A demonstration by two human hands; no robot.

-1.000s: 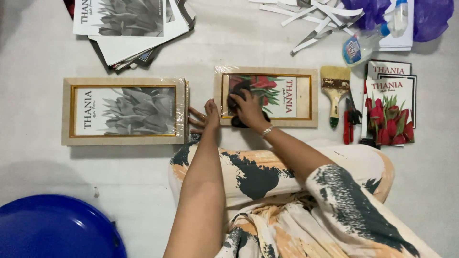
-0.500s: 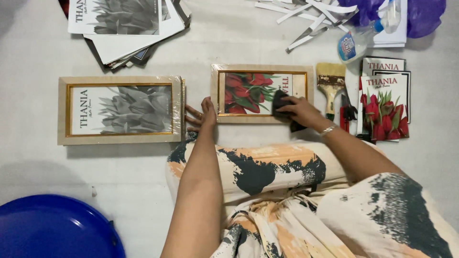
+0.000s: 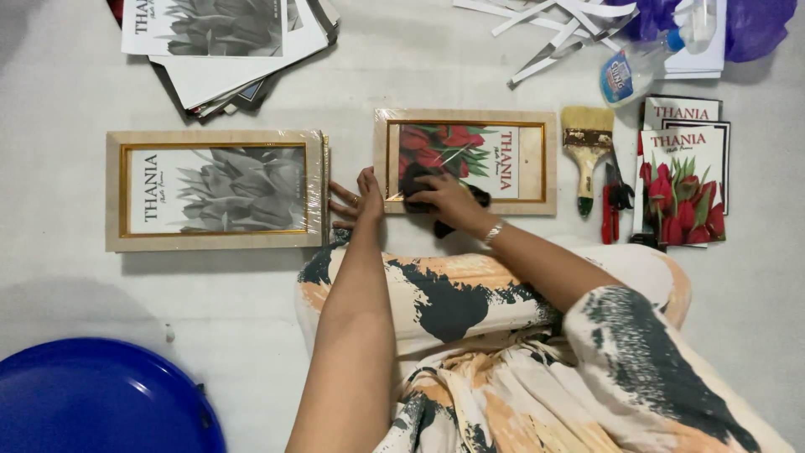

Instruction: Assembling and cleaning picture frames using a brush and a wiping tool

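Now right hand (image 3: pixel 449 201) is back at the red-flower frame's (image 3: pixel 466 161) lower-left corner from its right side, fingers closed on a dark cloth (image 3: pixel 419 191). Left hand (image 3: pixel 359 204) flat, fingers spread, steadying the frame's left edge. Wiping pass appears ongoing.

Home craft corner on a pale floor (image 3: pixel 470 75): framed flower prints (image 3: pixel 214 190), stacked prints (image 3: pixel 226 38) far left, paintbrush (image 3: pixel 586 147), glue bottle (image 3: pixel 631 69), paper strips (image 3: pixel 553 25) far right.
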